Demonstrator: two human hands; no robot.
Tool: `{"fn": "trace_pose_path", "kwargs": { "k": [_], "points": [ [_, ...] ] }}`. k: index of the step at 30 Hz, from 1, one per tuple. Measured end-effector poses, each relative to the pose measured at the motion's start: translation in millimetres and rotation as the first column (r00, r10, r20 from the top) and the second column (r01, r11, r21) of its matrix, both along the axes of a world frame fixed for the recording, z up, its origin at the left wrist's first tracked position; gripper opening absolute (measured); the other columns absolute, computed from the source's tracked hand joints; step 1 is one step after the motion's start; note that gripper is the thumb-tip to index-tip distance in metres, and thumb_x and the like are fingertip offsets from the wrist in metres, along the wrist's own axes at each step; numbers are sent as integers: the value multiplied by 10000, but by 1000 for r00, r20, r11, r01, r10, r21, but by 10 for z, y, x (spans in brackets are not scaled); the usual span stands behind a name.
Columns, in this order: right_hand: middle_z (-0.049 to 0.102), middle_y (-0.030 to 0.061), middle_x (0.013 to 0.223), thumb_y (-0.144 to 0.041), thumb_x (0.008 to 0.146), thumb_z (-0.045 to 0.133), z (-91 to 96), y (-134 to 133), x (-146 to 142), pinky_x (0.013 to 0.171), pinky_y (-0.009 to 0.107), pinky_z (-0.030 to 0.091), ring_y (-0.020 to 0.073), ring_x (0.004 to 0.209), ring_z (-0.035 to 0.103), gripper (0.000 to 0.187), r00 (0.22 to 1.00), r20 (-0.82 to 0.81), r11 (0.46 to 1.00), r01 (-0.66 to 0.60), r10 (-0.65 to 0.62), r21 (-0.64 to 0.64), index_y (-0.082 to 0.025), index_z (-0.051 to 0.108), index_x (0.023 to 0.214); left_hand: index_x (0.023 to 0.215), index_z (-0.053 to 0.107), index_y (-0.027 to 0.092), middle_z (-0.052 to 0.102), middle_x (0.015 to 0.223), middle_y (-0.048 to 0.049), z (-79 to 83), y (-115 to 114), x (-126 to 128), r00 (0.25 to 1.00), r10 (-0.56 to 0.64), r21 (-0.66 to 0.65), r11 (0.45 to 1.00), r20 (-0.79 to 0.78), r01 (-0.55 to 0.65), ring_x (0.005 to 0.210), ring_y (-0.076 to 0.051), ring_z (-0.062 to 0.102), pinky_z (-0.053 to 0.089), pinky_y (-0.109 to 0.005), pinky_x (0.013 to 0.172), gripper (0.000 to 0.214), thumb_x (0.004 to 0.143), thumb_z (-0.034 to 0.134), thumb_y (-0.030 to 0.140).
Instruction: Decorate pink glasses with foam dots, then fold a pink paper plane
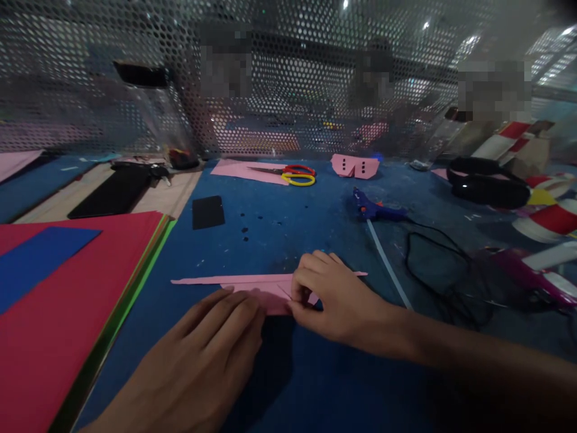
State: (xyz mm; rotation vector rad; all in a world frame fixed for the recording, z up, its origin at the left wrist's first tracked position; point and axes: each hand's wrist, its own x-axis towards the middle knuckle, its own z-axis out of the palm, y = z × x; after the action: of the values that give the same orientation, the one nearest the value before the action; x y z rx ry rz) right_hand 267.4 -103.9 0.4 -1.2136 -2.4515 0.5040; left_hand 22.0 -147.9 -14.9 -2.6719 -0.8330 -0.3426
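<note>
A folded pink paper piece [252, 284] lies on the blue table [279, 228], long and pointed to the left. My left hand [216, 343] rests flat on its near edge, fingers together, pressing it down. My right hand [333, 294] pinches a fold of the pink paper at its right end with thumb and fingertips. The part of the paper under both hands is hidden.
A stack of red, blue and green sheets [67, 300] fills the left. Red-and-yellow scissors [295, 174] lie on a pink sheet at the back, beside a folded pink shape [354, 166]. A blue glue gun [376, 210] with black cord, black headphones [487, 183] and striped rolls sit right. A perforated screen stands behind.
</note>
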Motion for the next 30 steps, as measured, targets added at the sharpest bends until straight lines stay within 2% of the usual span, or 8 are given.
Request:
{"fn": "trace_pose_path", "kwargs": {
  "k": [3, 14, 25, 30],
  "points": [
    [594, -9, 853, -210, 878, 625, -3, -3, 4, 774, 334, 322, 176, 873, 493, 145, 1000, -12, 1000, -2, 2, -2, -212, 541, 760, 1170, 681, 170, 673, 1226, -143, 10, -35, 5, 1000, -13, -10, 1000, -17, 13, 1152, -333, 583, 421, -533, 1043, 409, 861, 425, 88],
    [598, -10, 859, -192, 879, 623, -26, -22, -3, 802, 339, 320, 168, 867, 503, 154, 999, -37, 999, 21, -20, 28, -210, 536, 753, 1082, 703, 218, 707, 1147, -109, 192, -11, 133, 999, -43, -75, 996, -9, 42, 1017, -306, 638, 498, -531, 965, 406, 849, 405, 72],
    [610, 6, 906, -237, 807, 647, 36, -68, -40, 822, 349, 323, 200, 909, 503, 117, 998, 3, 998, 57, -57, 23, -220, 533, 830, 1121, 680, 192, 698, 1183, -135, 175, -20, 117, 996, -64, -56, 997, -60, 60, 1055, -338, 643, 486, -554, 963, 423, 807, 426, 64],
    [627, 4, 945, -151, 775, 605, 65, -68, 8, 842, 344, 320, 193, 921, 510, 139, 999, -34, 1000, 25, -25, -15, -220, 533, 872, 1112, 697, 203, 714, 1174, -110, 178, -23, 118, 996, -45, -47, 998, -77, 42, 1052, -318, 651, 492, -533, 967, 377, 890, 411, 99]
  ]
}}
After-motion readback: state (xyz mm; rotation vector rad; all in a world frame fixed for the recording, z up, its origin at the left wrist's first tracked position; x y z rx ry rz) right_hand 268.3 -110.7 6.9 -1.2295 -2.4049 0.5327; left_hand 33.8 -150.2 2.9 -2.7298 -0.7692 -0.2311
